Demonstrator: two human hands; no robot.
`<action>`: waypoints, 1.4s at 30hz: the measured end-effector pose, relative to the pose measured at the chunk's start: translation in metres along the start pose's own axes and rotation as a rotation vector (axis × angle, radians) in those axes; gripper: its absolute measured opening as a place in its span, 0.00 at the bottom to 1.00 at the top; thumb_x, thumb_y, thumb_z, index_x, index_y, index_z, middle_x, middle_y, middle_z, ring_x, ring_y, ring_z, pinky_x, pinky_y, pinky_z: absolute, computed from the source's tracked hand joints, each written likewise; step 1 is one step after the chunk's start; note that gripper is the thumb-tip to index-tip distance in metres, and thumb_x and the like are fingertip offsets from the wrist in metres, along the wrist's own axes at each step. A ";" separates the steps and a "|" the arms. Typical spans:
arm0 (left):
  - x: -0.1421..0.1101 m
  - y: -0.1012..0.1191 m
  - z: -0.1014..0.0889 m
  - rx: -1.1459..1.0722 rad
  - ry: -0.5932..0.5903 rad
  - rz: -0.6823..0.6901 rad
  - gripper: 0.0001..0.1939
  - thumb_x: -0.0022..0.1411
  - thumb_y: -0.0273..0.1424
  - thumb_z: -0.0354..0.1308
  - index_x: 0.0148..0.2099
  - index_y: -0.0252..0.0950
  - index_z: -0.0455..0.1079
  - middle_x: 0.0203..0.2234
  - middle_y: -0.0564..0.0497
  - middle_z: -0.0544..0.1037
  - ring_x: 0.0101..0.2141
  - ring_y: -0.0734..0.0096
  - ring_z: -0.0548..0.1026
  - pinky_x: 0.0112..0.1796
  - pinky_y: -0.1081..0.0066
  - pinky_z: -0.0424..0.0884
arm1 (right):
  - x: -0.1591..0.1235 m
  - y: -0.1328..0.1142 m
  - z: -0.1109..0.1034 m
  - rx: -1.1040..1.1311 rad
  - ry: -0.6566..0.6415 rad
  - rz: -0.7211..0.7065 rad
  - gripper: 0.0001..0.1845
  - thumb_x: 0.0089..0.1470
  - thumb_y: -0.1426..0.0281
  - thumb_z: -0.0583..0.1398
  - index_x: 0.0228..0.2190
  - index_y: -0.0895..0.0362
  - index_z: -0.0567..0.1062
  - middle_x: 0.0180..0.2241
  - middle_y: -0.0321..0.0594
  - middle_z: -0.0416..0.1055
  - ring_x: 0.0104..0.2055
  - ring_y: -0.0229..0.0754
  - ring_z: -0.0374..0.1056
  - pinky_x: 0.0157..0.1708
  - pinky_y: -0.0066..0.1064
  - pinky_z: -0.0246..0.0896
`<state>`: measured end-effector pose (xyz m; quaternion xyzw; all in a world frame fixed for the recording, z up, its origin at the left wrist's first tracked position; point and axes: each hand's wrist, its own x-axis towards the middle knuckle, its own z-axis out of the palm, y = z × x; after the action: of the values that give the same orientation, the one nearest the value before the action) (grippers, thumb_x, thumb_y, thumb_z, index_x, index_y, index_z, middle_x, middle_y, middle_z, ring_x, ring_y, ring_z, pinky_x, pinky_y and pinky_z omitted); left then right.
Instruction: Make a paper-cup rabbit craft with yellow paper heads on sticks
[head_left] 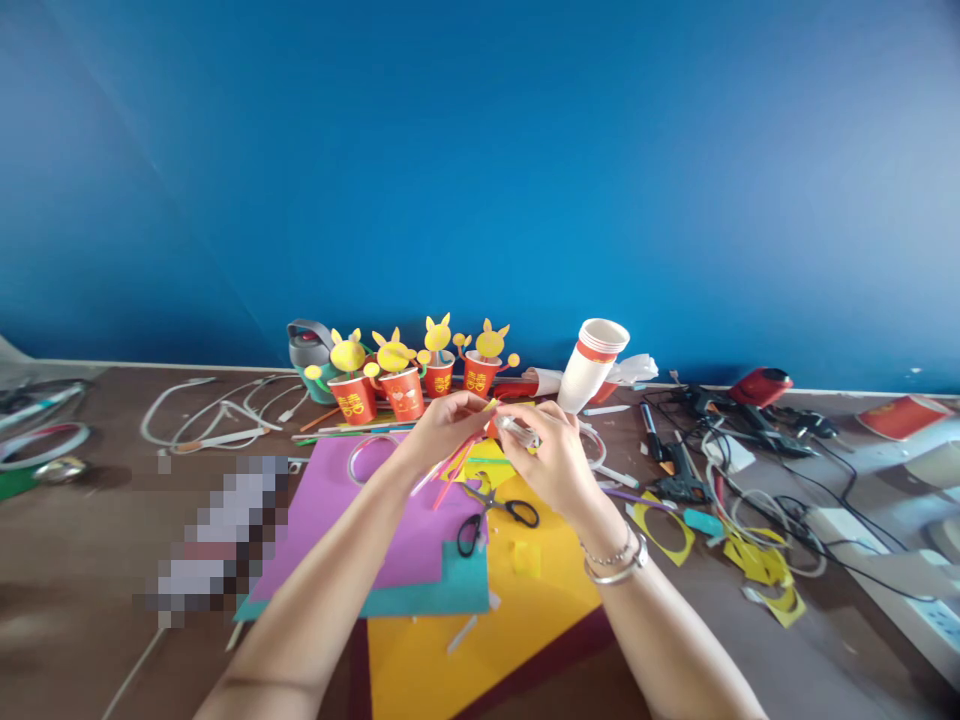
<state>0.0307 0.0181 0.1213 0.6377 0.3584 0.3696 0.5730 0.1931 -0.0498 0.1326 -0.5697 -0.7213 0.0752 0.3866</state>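
The yellow sheet [427, 650] lies at lower centre; mid-frame, the left hand [453, 428], fingers bent nearly together, seems to hold pink strips [455, 463], while the right hand [551, 452] pinches a clear object [517, 432], possibly tape. Fine two-handed handling looks underway, calling next for a steady left grip.

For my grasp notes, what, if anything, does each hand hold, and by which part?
Left hand: thin pink-red sticks, apparently near their far ends. Right hand: a clear shiny item, possibly tape; gripped part unclear.
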 end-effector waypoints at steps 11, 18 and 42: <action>0.004 -0.004 0.000 -0.097 0.025 0.003 0.18 0.54 0.44 0.63 0.34 0.32 0.71 0.22 0.54 0.71 0.22 0.78 0.66 0.27 0.74 0.63 | -0.001 0.001 0.002 -0.049 0.024 0.001 0.11 0.54 0.69 0.59 0.40 0.49 0.76 0.33 0.37 0.78 0.42 0.48 0.67 0.47 0.42 0.51; 0.002 -0.001 -0.002 -0.343 -0.029 -0.127 0.20 0.45 0.41 0.70 0.34 0.31 0.71 0.22 0.53 0.73 0.23 0.78 0.69 0.29 0.75 0.65 | 0.000 0.001 0.001 -0.023 0.009 0.032 0.16 0.53 0.70 0.59 0.44 0.51 0.74 0.36 0.39 0.77 0.43 0.49 0.67 0.48 0.44 0.53; 0.003 -0.008 0.005 -0.436 0.087 -0.133 0.16 0.42 0.35 0.71 0.31 0.31 0.72 0.22 0.51 0.77 0.24 0.75 0.73 0.29 0.74 0.68 | 0.000 0.005 0.005 -0.058 -0.038 -0.024 0.22 0.54 0.72 0.57 0.51 0.54 0.72 0.39 0.41 0.77 0.45 0.47 0.66 0.50 0.44 0.55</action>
<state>0.0362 0.0196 0.1135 0.4574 0.3357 0.4268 0.7042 0.1941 -0.0462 0.1266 -0.5704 -0.7373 0.0603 0.3569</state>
